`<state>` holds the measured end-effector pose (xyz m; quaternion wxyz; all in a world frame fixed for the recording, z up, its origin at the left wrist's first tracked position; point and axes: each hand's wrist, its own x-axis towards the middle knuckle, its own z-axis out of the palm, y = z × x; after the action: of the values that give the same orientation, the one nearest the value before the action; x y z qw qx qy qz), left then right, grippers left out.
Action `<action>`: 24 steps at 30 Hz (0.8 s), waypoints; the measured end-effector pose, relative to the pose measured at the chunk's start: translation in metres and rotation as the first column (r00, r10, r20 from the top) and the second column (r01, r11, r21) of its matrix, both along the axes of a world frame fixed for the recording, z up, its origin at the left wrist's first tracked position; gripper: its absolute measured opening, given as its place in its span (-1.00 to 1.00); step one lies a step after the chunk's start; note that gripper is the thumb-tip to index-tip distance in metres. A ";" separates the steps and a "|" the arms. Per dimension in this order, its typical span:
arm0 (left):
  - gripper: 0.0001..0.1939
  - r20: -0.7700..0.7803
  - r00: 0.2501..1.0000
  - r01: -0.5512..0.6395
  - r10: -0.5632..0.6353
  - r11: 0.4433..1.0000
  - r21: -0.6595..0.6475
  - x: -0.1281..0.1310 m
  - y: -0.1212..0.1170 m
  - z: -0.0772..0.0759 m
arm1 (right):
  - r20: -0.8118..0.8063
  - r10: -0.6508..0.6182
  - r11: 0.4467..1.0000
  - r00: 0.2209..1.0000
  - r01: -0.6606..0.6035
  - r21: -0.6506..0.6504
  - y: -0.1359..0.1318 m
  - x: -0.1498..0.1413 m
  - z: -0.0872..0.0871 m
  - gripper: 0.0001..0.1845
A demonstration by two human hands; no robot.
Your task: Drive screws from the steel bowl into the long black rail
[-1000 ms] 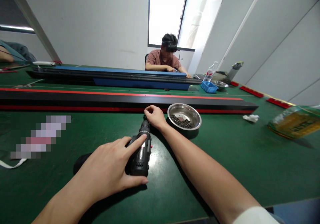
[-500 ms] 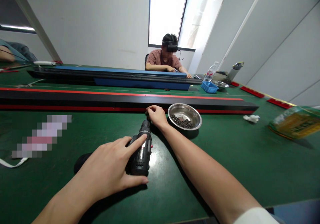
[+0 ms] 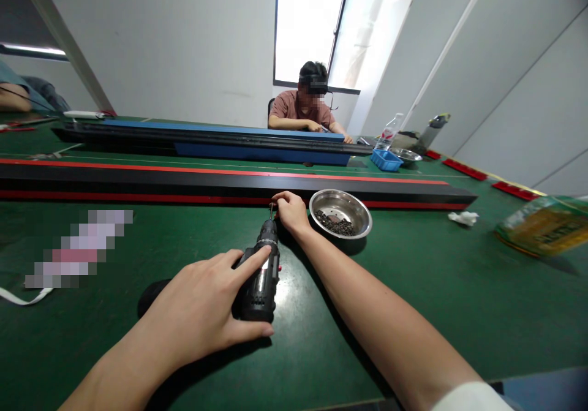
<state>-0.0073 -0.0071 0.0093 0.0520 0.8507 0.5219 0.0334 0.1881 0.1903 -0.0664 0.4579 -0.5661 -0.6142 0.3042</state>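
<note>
Drill (image 3: 261,291), black and compact, lies on its side at the green table (image 3: 459,276) with its nose toward a long black-and-red bar (image 3: 206,183). The left hand (image 3: 204,301) is spread over it from the left: the forefinger reaches along the top of the housing, the thumb hooks round the back end, and the grip is closed firmly about the body (the other fingers are mostly hidden). A thin bit (image 3: 271,211) sticks out of the chuck. Just beside the bit's far end is the right hand (image 3: 293,215), its thumb and forefinger drawn nearly together in a pinch; whether they have hold of something small, I cannot tell. Right next to that hand, and close in front of the bar, sits a steel bowl (image 3: 342,199) with a heap of small dark pieces (image 3: 339,226) in it. A crumpled white tissue (image 3: 463,218) and a yellow-green bag (image 3: 546,230) lie farther right, while across the table a person (image 3: 298,108) sits bent over long blue-and-black strips (image 3: 261,152).
</note>
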 end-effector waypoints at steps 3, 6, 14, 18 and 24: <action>0.07 -0.004 1.000 -0.001 0.001 1.000 -0.001 0.000 0.001 0.000 | 0.006 0.002 1.000 1.000 -0.002 0.013 -0.001 0.000 0.000 -0.67; 0.07 -0.005 1.000 0.001 -0.001 1.000 -0.001 0.000 0.000 0.000 | 0.008 0.005 1.000 1.000 -0.006 0.021 -0.001 -0.001 0.001 -0.66; 0.07 -0.008 1.000 -0.003 0.003 1.000 -0.003 0.002 0.000 0.001 | -0.025 0.043 0.999 0.999 -0.043 -0.017 -0.002 -0.001 0.004 -0.69; 0.08 -0.006 1.000 -0.003 0.003 1.000 0.007 0.002 0.000 0.001 | -0.016 0.032 0.999 0.999 -0.032 -0.023 -0.004 -0.001 0.007 -0.69; 0.08 -0.009 1.000 0.001 -0.001 1.000 0.009 0.001 0.000 0.000 | -0.028 0.013 1.000 1.000 -0.014 -0.005 -0.003 0.000 0.005 -0.66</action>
<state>-0.0065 -0.0076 0.0093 0.0459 0.8514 0.5216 0.0320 0.1879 0.1876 -0.0618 0.4629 -0.5589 -0.6108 0.3168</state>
